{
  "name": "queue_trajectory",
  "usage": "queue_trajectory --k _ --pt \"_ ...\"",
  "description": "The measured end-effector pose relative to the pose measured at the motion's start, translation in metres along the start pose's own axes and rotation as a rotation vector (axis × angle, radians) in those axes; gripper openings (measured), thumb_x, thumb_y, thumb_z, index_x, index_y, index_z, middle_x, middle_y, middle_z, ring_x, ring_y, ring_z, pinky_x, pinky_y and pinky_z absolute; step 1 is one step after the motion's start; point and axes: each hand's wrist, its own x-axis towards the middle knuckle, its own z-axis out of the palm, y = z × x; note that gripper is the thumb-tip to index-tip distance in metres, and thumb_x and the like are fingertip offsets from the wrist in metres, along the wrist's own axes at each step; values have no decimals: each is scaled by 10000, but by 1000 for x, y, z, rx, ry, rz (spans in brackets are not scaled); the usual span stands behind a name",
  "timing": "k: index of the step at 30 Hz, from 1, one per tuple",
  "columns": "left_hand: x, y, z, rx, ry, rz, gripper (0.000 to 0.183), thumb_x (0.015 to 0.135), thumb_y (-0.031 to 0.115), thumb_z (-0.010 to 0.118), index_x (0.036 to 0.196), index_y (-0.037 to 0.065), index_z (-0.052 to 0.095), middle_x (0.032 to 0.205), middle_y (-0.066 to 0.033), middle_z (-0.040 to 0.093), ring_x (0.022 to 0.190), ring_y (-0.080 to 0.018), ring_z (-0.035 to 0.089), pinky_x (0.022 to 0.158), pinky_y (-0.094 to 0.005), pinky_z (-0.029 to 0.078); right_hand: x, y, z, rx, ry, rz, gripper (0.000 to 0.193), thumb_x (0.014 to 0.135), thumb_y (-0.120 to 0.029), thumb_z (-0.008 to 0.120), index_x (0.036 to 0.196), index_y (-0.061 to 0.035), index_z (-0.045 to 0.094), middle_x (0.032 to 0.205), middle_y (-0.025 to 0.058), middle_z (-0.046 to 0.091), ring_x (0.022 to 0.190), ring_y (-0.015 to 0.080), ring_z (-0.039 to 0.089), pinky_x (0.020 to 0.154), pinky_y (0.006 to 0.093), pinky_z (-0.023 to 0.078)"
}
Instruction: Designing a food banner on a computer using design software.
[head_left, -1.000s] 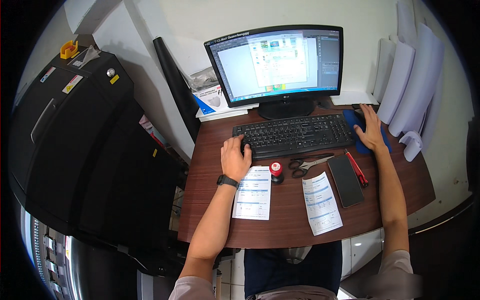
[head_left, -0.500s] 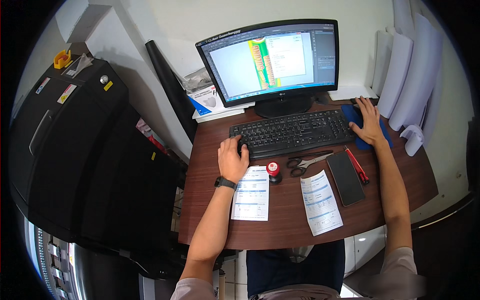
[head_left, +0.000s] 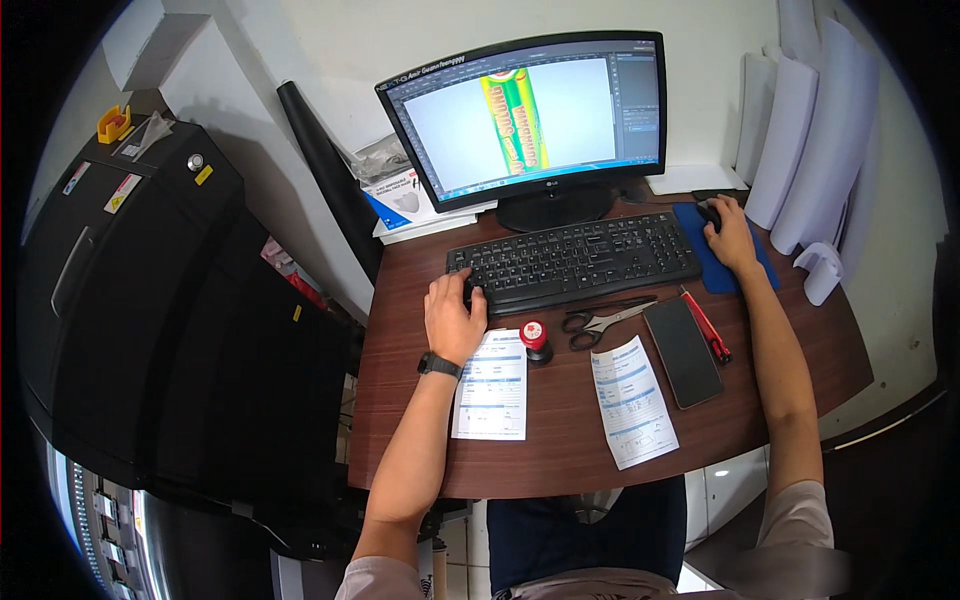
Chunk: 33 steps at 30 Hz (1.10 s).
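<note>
My left hand rests on the left end of a black keyboard, fingers apart over the keys, thumb near the lower edge. A dark watch is on that wrist. On a blue mouse pad, my right hand is wrapped round a black computer mouse. Behind the keyboard stands a monitor with a green, yellow and red design on a white area. Below my left hand lies a printed form, with a red-topped stamp at its upper right corner.
Scissors, a dark phone, a red cutter knife and a second, curled form lie before the keyboard. White paper rolls stand at the right. A large black machine stands left of the desk.
My right hand has gone from spread fingers at the mouse pad to holding the mouse. A dialog window has vanished from the screen. My left hand stays on the keyboard.
</note>
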Motion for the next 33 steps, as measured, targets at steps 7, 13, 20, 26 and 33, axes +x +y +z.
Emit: queue_trajectory --k 7,13,20,26,33 --pt "-2 1 0 -5 10 13 297 937 134 638 1202 5 670 1124 -172 678 1110 -361 595 983 -441 452 -5 -1 4 35 56 10 444 887 -93 648 1329 -66 624 1467 183 520 1334 393 512 1127 458 434" --pt "-1 2 -1 -4 10 3 290 936 134 642 1196 10 675 1120 -167 677 1104 -356 595 981 -438 453 -2 0 2 -25 87 11 418 864 -98 656 1279 -63 640 1404 174 563 1295 385 537 1093 463 457" --pt "-1 -1 0 18 -5 -4 314 933 148 646 1215 12 673 1156 -162 677 1120 -345 599 979 -433 455 -2 -2 2 -23 116 25 377 815 -96 663 1190 -55 653 1276 145 601 1203 375 570 1033 467 485" --pt "0 -1 1 21 8 7 302 929 142 652 1201 12 678 1150 -162 680 1099 -346 604 961 -435 460 -2 -2 2 -29 123 17 390 809 -96 661 1197 -54 656 1246 149 608 1189 377 573 1024 469 488" --pt "-1 0 1 18 9 7 302 929 144 653 1201 13 679 1138 -158 683 1094 -344 604 958 -434 460 -2 -1 2 -48 119 7 384 810 -111 668 1190 -57 664 1238 148 609 1179 379 575 1016 472 493"
